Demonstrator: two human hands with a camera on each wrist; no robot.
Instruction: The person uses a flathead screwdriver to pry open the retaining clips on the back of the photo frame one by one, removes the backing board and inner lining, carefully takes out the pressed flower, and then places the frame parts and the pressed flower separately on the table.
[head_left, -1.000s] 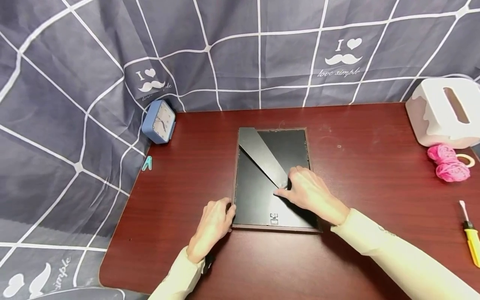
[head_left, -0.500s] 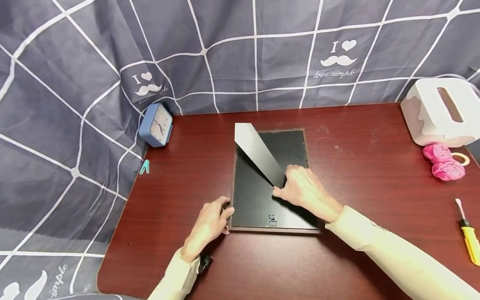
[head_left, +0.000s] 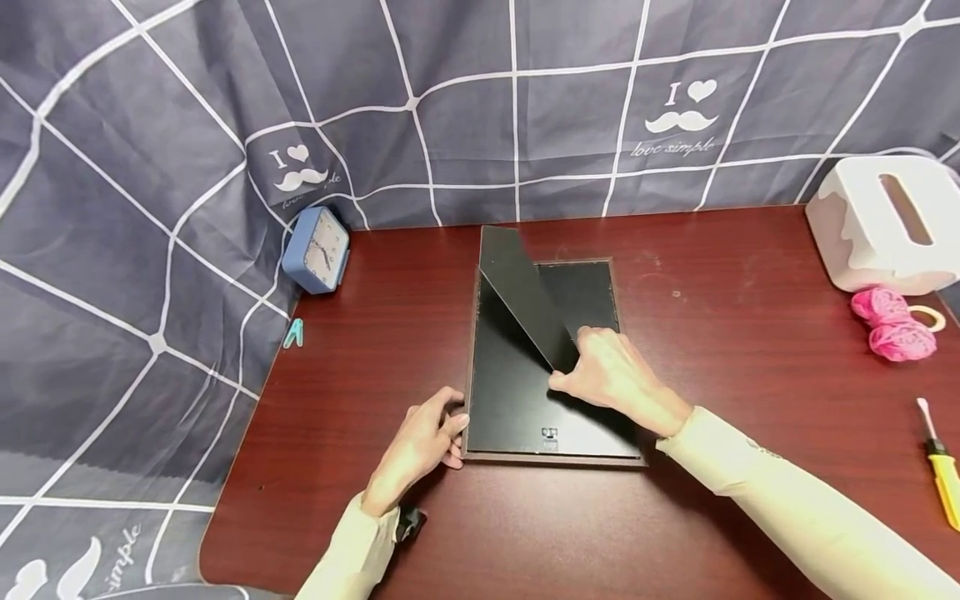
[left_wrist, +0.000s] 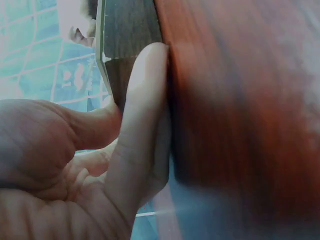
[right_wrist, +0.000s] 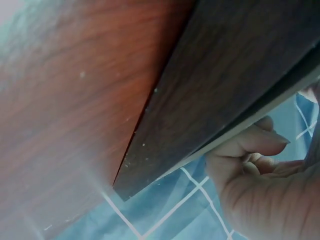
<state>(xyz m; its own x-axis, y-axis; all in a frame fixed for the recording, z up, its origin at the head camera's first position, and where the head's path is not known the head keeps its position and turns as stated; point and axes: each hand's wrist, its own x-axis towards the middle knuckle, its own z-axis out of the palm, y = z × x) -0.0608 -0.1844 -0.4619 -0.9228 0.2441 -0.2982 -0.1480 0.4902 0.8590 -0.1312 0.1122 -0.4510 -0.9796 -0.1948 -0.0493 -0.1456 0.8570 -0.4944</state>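
Head view: picture frame (head_left: 517, 417) face-down, right hand (head_left: 611, 375) pinching easel stand (head_left: 525, 300) half-raised toward 11 o'clock, left hand (head_left: 423, 442) gripping frame's 7 o'clock corner; stand not fully open.

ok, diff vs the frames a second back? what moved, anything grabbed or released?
The black stand flap on the back of the picture frame swung up: its far end, flat within the frame before, now rises past the frame's far edge. The right hand still holds the flap's near end; the left hand still grips the frame's near left corner. Nothing let go. Frame, clock and screwdriver stayed put.
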